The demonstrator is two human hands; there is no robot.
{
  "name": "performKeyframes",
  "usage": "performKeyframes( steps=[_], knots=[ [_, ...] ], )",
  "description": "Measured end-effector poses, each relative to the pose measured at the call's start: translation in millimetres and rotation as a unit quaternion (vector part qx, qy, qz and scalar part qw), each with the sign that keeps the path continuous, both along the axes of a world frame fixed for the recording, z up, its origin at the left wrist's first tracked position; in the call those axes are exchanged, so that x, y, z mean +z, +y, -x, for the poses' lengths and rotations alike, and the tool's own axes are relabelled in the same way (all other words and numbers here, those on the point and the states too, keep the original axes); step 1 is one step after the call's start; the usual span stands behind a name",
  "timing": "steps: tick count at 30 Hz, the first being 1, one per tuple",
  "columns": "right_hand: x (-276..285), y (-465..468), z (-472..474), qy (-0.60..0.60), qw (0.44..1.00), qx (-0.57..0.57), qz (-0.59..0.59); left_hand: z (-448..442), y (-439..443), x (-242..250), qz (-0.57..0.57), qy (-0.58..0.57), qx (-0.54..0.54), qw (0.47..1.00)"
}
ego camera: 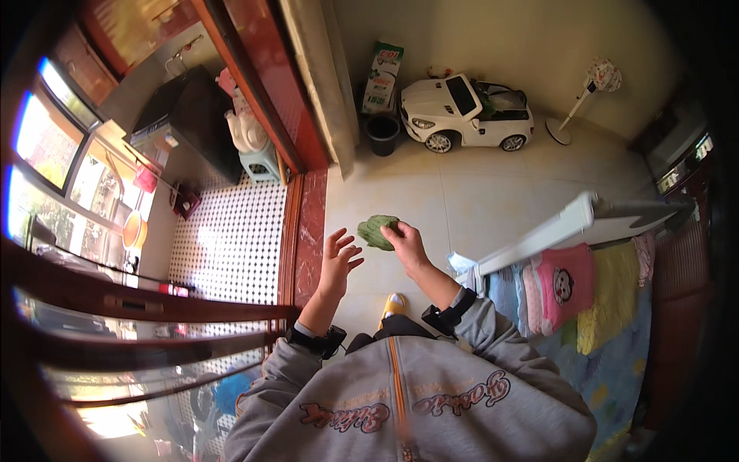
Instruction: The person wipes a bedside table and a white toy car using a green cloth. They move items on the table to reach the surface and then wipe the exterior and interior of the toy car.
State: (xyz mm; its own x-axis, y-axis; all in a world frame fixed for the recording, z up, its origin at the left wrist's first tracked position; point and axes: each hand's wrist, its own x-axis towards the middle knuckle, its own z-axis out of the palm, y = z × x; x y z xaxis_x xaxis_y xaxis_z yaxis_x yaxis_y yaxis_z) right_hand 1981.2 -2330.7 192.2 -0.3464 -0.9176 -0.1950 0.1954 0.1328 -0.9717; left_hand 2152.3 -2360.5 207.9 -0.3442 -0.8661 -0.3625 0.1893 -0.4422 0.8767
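Observation:
Between the thumb and fingers of my right hand (408,247) is a bunched green cloth (376,232), held out in front of me above the tiled floor. My left hand (339,263) is raised beside it on the left, its fingers spread and holding nothing; a small gap parts it from the cloth. A dark band with a small device sits on each of my wrists. Below the hands, a yellow slipper (392,307) shows on one foot.
On the right, folded clothes (563,283) lie on a blue patterned bed behind a white rail (534,234). A white toy car (467,112) and a dark bin (382,134) stand by the far wall. A red door sill (310,231) borders the left room.

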Motion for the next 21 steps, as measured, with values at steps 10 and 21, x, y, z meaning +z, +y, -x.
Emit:
performKeyframes(
  steps=[10, 21],
  knots=[
    [9.9, -139.8, 85.6, 0.425, 0.876, 0.137, 0.185, 119.8, -152.6, -11.0, 0.016, 0.143, -0.057, 0.988],
    [-12.0, -283.3, 243.6, -0.001, 0.999, -0.018, -0.042, 267.7, -359.5, -51.5, -0.136, 0.206, -0.183, 0.952]
  ],
)
